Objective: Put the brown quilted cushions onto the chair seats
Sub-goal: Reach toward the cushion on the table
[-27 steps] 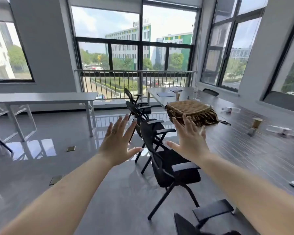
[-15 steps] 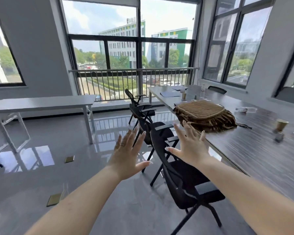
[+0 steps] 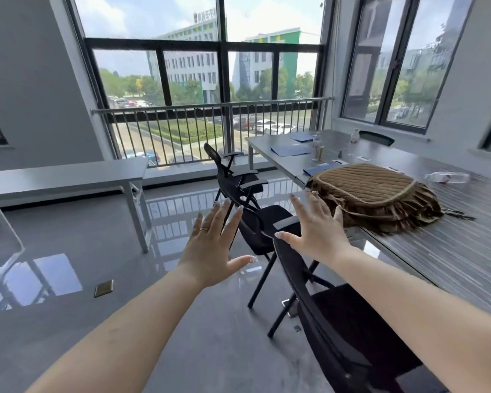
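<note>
A stack of brown quilted cushions (image 3: 372, 194) with fringed edges lies on the long grey table (image 3: 465, 259), near its left edge. Three black folding chairs stand in a row along that edge: the nearest chair (image 3: 349, 330), the middle chair (image 3: 264, 225) and the far chair (image 3: 233, 171), all with bare seats. My right hand (image 3: 318, 231) is spread open, just left of the cushions and apart from them. My left hand (image 3: 213, 245) is also open, held up over the floor left of the middle chair. Neither hand holds anything.
On the table's far end lie blue folders (image 3: 289, 150), small bottles (image 3: 316, 146) and safety glasses (image 3: 448, 177). A white bench table (image 3: 68, 177) stands at the left. Glossy grey floor with a brass floor socket (image 3: 104, 287) lies between. Railed windows close the back.
The view has moved forward toward the table, so the cushions and chairs are closer. Both open hands have stayed raised, the right one now nearer the cushion stack.
</note>
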A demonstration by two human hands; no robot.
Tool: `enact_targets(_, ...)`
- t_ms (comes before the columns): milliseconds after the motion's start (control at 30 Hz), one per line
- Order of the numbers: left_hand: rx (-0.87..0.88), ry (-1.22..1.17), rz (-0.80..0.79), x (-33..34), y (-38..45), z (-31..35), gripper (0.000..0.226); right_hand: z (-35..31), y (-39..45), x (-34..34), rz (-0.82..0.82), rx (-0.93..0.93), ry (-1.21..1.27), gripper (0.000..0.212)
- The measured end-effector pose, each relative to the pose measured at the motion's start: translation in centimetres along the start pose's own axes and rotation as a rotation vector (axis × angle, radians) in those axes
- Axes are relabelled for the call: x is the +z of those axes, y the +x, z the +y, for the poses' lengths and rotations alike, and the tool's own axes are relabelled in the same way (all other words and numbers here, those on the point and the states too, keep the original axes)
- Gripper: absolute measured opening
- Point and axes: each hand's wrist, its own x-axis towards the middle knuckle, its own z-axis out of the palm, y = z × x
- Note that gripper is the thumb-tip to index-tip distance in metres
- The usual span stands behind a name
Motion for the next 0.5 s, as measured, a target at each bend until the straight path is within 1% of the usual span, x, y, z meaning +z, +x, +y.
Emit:
enact_targets(167, 0.007, 0.011, -0.02, 2.8, 10.0, -5.8, 0.099, -0.8, 11.3, 3.1, -0.016, -0.014, -0.003, 0.09)
enact_targets(233, -0.005, 0.0, -0.022, 3.6, 14.5, -8.3, 0.102, -0.9, 16.6, 4.1, -0.024, -0.011, -0.014, 0.09)
enact_targets(367, 0.028, -0.02, -0.021, 5.4, 21.9, -12.0, 0.103, -0.2, 24.2, 5.7, -0.032, 0.003, -0.016, 0.09)
enact_targets(500, 0.072, -0.047, -0.009, 8.5, 29.4, -14.8, 0.104, 1.8, 30.1, 7.8, -0.025, 0.067, -0.017, 0.09)
